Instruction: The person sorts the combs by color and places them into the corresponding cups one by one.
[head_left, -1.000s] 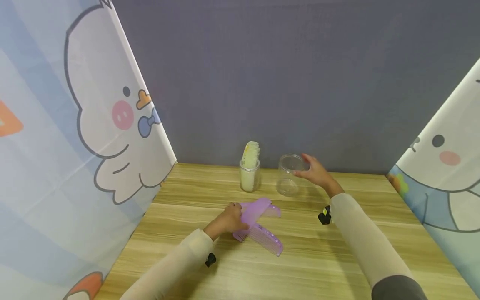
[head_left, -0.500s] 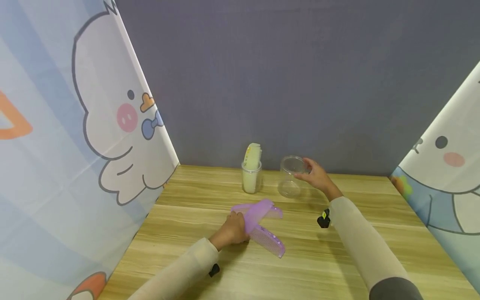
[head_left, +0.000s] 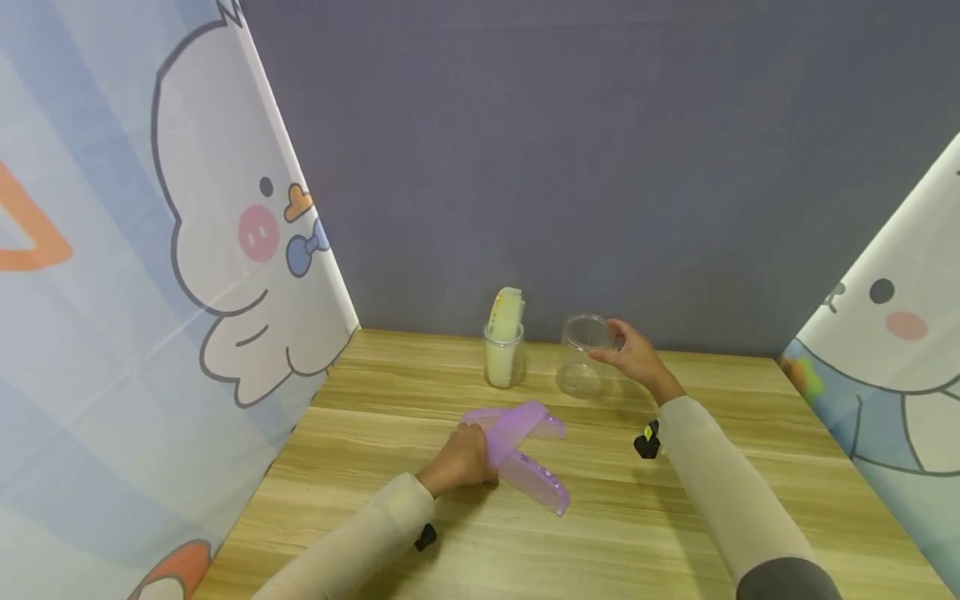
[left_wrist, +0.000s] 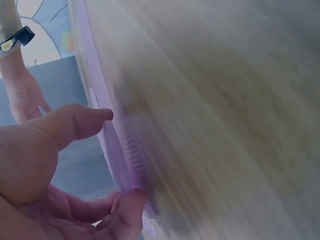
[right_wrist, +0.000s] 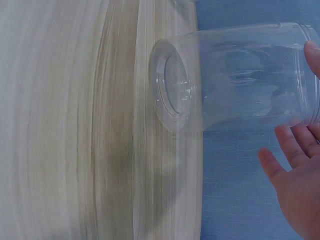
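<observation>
Purple combs lie overlapped on the table in the head view. My left hand (head_left: pixel 459 458) pinches the upper comb (head_left: pixel 517 429) at its near end; the left wrist view shows thumb and fingertips on the purple comb edge (left_wrist: pixel 115 150). Beneath it, one comb (head_left: pixel 534 483) points to the lower right and another comb (head_left: pixel 553 428) lies behind. At the back, my right hand (head_left: pixel 637 360) holds the rim of an upright clear jar (head_left: pixel 577 367). In the right wrist view, thumb and fingers (right_wrist: pixel 287 142) sit on opposite sides of the jar (right_wrist: pixel 240 80), which looks bare inside.
Left of the clear jar, a smaller clear cup (head_left: pixel 516 367) holds pale green combs (head_left: pixel 506 315) upright. A grey panel (head_left: pixel 570 167) closes off the back of the wooden table (head_left: pixel 645 533). Printed cartoon curtains (head_left: pixel 255 333) hang along both sides.
My left fingers have closed in on the upper purple comb, having been spread around it a second ago. The right hand stays at the jar's rim. The head view has shifted slightly.
</observation>
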